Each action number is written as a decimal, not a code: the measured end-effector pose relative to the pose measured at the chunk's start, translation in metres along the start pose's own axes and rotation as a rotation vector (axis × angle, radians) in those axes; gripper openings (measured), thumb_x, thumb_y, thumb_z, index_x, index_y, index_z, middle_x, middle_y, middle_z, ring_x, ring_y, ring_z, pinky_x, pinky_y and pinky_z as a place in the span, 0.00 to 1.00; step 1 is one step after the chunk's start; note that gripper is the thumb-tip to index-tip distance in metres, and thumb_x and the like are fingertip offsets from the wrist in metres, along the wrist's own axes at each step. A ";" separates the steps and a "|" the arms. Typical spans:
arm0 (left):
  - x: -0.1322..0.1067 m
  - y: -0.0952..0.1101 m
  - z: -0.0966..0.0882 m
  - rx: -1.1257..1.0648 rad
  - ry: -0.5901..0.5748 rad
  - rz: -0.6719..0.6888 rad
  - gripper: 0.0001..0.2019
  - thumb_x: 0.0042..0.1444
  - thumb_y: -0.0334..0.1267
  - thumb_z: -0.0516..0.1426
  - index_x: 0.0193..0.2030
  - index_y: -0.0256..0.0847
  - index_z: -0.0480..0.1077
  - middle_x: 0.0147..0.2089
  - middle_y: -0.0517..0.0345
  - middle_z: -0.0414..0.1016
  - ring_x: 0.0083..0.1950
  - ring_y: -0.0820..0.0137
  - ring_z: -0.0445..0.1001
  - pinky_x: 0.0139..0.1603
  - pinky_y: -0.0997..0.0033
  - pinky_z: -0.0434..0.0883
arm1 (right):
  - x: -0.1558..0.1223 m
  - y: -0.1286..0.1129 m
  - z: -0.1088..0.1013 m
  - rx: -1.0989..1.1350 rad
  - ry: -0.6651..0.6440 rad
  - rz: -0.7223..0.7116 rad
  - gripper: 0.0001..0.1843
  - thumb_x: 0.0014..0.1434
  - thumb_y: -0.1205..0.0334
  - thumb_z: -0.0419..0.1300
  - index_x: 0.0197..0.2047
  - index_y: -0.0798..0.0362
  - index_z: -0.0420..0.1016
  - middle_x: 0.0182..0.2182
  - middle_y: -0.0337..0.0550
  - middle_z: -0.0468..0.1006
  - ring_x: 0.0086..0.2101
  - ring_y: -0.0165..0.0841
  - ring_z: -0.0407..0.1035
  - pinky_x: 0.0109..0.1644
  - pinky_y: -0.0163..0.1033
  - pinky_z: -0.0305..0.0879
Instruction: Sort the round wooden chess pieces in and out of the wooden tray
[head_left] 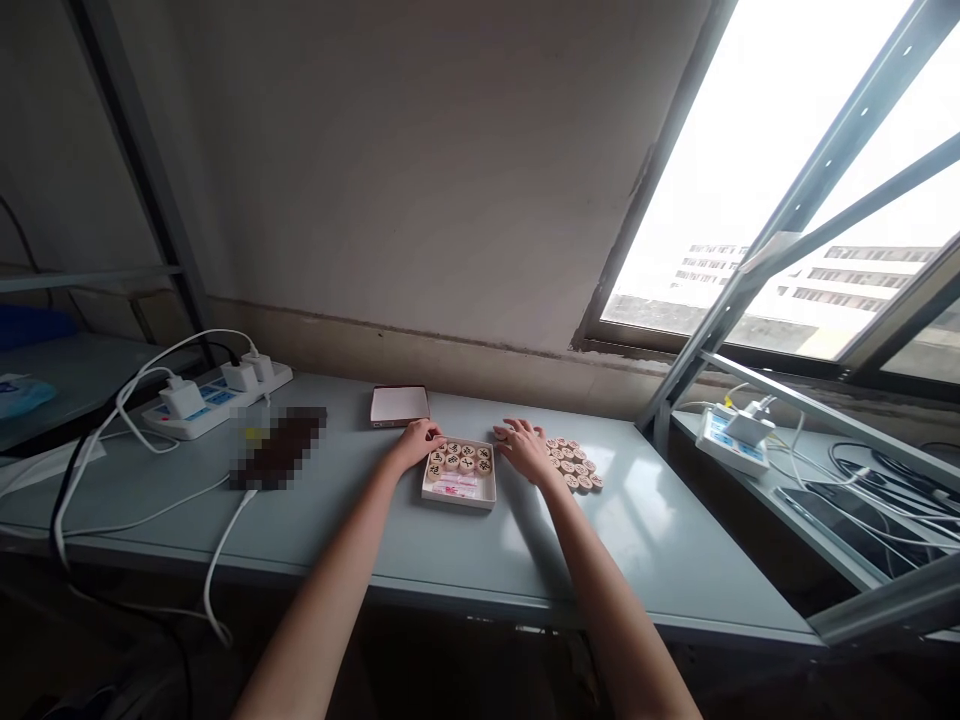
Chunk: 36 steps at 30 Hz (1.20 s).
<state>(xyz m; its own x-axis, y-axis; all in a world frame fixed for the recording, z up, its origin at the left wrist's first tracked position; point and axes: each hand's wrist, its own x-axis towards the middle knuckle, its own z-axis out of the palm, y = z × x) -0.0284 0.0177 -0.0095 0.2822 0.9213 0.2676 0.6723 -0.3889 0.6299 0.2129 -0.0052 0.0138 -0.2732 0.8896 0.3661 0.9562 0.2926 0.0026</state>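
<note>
A small white box (pixel 459 491) lies on the grey table (pixel 360 540), its far half filled with several round wooden chess pieces (pixel 459 459). My left hand (pixel 417 439) rests at the box's far left corner, fingers curled against the pieces there. My right hand (pixel 522 448) lies just right of the box, fingers spread flat on the table. More round wooden pieces (pixel 574 464) are grouped loose on the table right of that hand. The box's lid (pixel 400 405) lies farther back, underside up.
A white power strip (pixel 217 395) with chargers and white cables sits at the back left, beside a blurred dark object (pixel 279 447). Another power strip (pixel 731 435) and cables lie on the shelf at right. Metal rack posts and a window stand to the right.
</note>
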 end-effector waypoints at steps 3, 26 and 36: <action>-0.001 0.000 0.000 0.001 0.002 0.000 0.08 0.50 0.39 0.55 0.32 0.38 0.72 0.37 0.53 0.73 0.40 0.66 0.70 0.43 0.69 0.67 | -0.008 0.005 0.004 -0.009 0.033 -0.022 0.12 0.59 0.64 0.51 0.44 0.47 0.73 0.47 0.44 0.71 0.48 0.38 0.59 0.52 0.48 0.46; -0.001 0.002 -0.001 -0.010 -0.012 0.006 0.09 0.51 0.39 0.54 0.31 0.37 0.72 0.34 0.54 0.74 0.38 0.67 0.70 0.41 0.69 0.66 | -0.032 -0.075 -0.023 0.427 -0.107 -0.400 0.04 0.58 0.66 0.55 0.37 0.54 0.70 0.39 0.43 0.72 0.37 0.30 0.67 0.39 0.34 0.60; -0.002 0.002 -0.001 0.002 0.007 0.011 0.08 0.50 0.39 0.55 0.31 0.37 0.72 0.38 0.52 0.73 0.41 0.65 0.70 0.43 0.69 0.66 | -0.022 -0.038 -0.021 0.124 0.096 -0.136 0.15 0.63 0.61 0.46 0.46 0.48 0.72 0.48 0.44 0.70 0.43 0.34 0.65 0.49 0.44 0.54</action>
<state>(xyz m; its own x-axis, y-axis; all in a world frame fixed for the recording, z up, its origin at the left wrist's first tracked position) -0.0282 0.0153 -0.0077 0.2846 0.9169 0.2798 0.6707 -0.3990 0.6253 0.1848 -0.0434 0.0252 -0.3820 0.8029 0.4575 0.8893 0.4541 -0.0543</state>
